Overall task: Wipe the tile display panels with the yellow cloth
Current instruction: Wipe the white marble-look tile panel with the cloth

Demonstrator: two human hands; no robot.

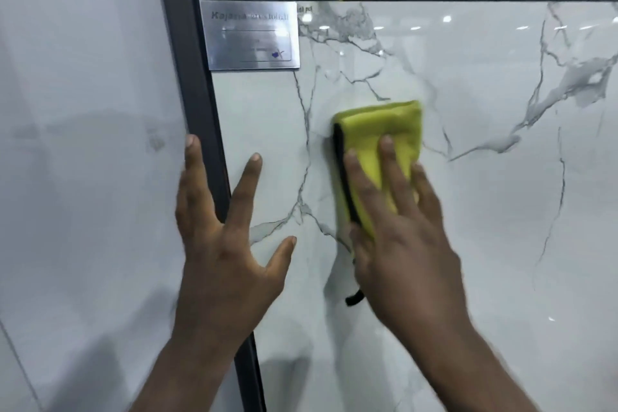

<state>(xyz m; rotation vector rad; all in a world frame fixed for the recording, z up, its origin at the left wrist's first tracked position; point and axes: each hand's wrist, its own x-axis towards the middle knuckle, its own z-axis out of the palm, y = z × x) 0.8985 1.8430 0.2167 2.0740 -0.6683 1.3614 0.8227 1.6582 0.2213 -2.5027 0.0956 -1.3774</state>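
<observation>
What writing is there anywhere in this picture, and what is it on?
"Kajaria": start of the top line on the metal plate; the rest of that line is blurred.
Plate's lower lines: too blurred to read.
The small dark print on the tile panel, right of the plate: too blurred to read.
The yellow cloth: no writing shows.

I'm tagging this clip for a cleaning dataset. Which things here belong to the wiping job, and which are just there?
Part of the job:
yellow cloth
right hand, pressing the cloth flat
veined tile panel under the cloth
plain panel on the left

Just there:
metal label plate
dark frame strip between the panels
left hand, fingers spread across the strip, holding nothing
</observation>
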